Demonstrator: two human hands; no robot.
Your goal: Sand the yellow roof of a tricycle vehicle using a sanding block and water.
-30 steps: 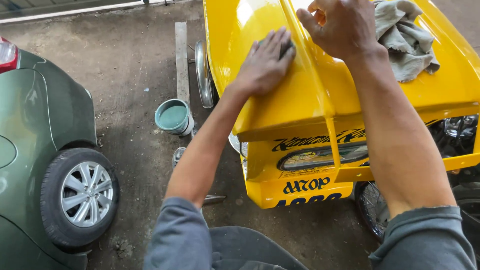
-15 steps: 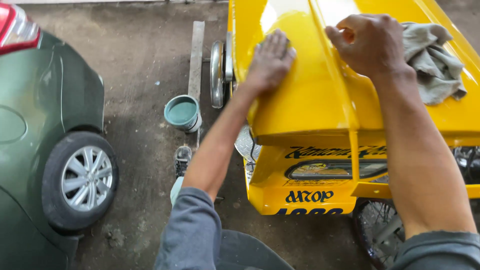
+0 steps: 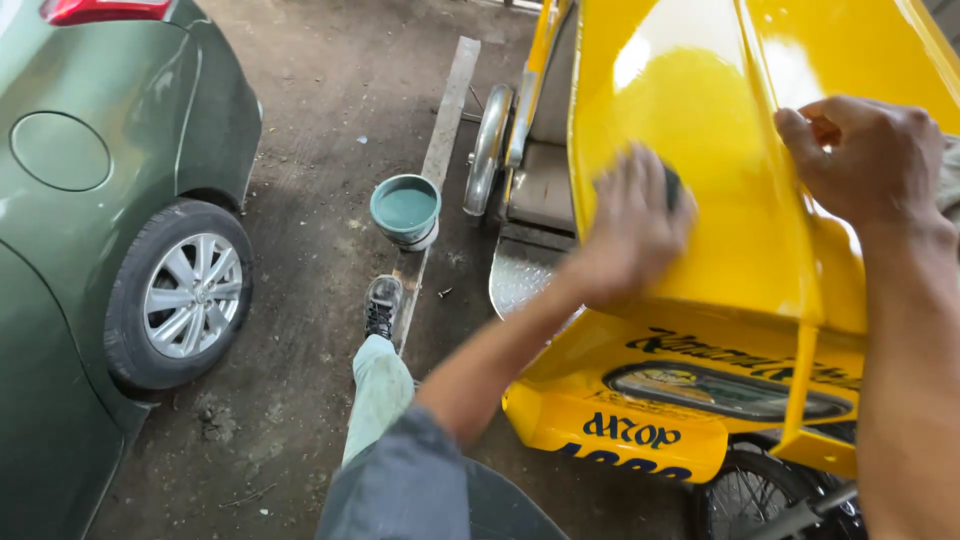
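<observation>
Left hand (image 3: 632,228) flat and spread on the glossy yellow panel (image 3: 690,150), palm down, pressing a small dark pad (image 3: 671,186) of which only an edge peeps out past the fingertips, on the far side of the hand; motion-blurred, so hard to say how tightly clamped. Right hand (image 3: 862,160) to the right of it, fingers curled together over the raised ridge (image 3: 775,150) of the panel, with a scrap of grey cloth (image 3: 948,180) just behind the wrist at the picture's edge; no telling whether clutching the cloth or only gripping the ridge. Long axis of the ridge running away from the body and slightly left, between the two hands, so the pad lies on the left-hand face of the panel and well within reach of the left hand alone. Down to the left of that hand, well apart on the ground: a teal bucket (image 3: 405,209) beside a long plank (image 3: 440,150), a dark shoe (image 3: 382,305) below it, and a green car (image 3: 90,220) further left
</observation>
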